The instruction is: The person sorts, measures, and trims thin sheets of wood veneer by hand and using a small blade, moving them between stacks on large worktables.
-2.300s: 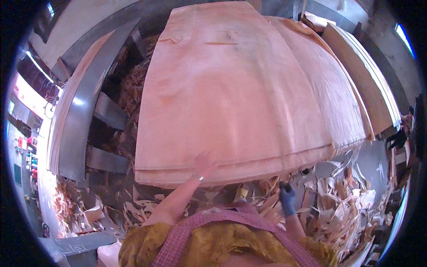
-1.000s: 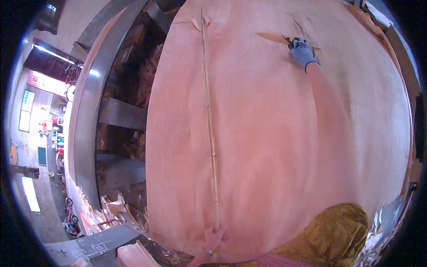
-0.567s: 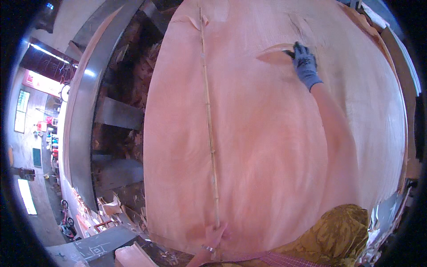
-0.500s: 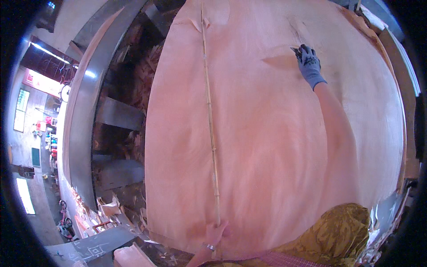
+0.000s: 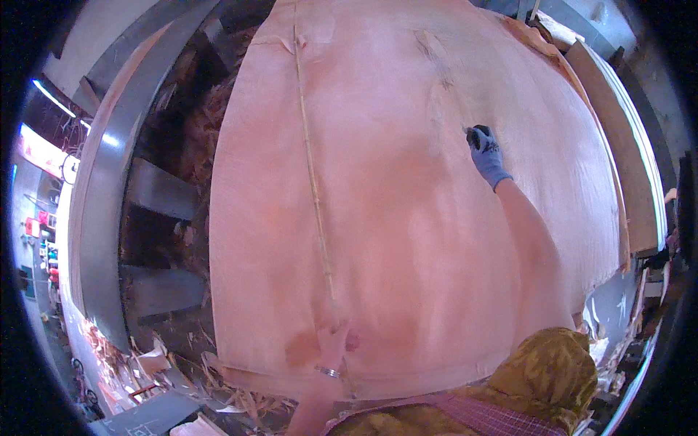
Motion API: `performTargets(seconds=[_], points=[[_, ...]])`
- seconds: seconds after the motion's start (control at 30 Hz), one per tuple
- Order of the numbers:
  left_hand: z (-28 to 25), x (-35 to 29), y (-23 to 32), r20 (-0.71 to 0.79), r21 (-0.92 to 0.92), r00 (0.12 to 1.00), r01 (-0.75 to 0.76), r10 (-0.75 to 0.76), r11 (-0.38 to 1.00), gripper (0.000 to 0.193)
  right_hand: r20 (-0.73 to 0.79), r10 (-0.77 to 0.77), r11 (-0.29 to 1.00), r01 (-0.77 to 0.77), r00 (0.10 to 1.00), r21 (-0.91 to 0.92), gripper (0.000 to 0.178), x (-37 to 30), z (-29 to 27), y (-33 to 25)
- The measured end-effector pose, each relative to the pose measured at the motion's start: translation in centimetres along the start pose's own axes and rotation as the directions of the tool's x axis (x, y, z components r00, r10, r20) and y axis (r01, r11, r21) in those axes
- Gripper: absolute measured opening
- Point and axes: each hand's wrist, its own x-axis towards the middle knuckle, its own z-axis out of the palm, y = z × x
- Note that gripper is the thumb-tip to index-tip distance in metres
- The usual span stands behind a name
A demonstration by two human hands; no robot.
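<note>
A broad, pinkish wood veneer sheet (image 5: 392, 240) spreads out in front of me. Along its left part runs a long, thin bamboo stick (image 5: 314, 182), pointing away from me. My bare left hand (image 5: 336, 345), with a metal band at the wrist, is closed around the near end of the stick. Out over the right half of the sheet reaches my right hand (image 5: 486, 156) in a grey-and-black glove. Its fingers are curled, and whatever they grip is too small and dark to make out. Beyond it a darker, rough streak (image 5: 445, 83) marks the veneer.
Left of the sheet stands a grey metal frame (image 5: 102, 218) with crossbars (image 5: 161, 190); torn veneer scraps lie between them. Stacked sheets (image 5: 618, 138) edge the far right. More scraps (image 5: 153, 360) lie at the near left, beside a grey metal surface (image 5: 149, 414).
My gloved right hand has drawn back toward me over the sheet, uncovering more of the rough streak. The view has shifted; my left hand still holds the bamboo stick.
</note>
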Motion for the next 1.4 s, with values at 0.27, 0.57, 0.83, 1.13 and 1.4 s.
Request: performTargets(seconds=[0.27, 0.57, 0.83, 1.13, 1.4], points=[[-0.1, 0.1, -0.2, -0.06, 0.068, 0.998, 0.019, -0.015, 0.998, 0.023, 0.086, 0.399, 0.889, -0.408, 0.913, 0.207, 0.037, 11.3, 7.6, 6.7], [-0.7, 0.7, -0.3, -0.113, 0.112, 0.991, 0.089, -0.076, 0.99, 0.026, 0.046, 0.59, 0.806, -0.585, 0.806, -0.092, 0.057, 17.7, 12.4, 0.7], [0.0, 0.9, 0.1, -0.103, 0.066, 0.987, 0.133, -0.125, 0.989, 0.022, 0.121, 0.466, 0.871, -0.479, 0.876, 0.109, 0.031, 18.9, 14.1, 3.1], [-0.7, 1.1, -0.8, -0.096, 0.03, 0.992, 0.086, -0.083, 0.996, 0.027, 0.286, 0.628, 0.591, -0.683, 0.724, 0.43, 0.024, 18.8, 12.5, 4.1], [-0.5, 0.2, -0.5, -0.085, 0.025, 0.995, 0.055, -0.053, 0.998, 0.032, 0.481, 0.558, 0.39, -0.725, 0.677, 0.568, 0.04, 10.0, 3.7, 2.3]])
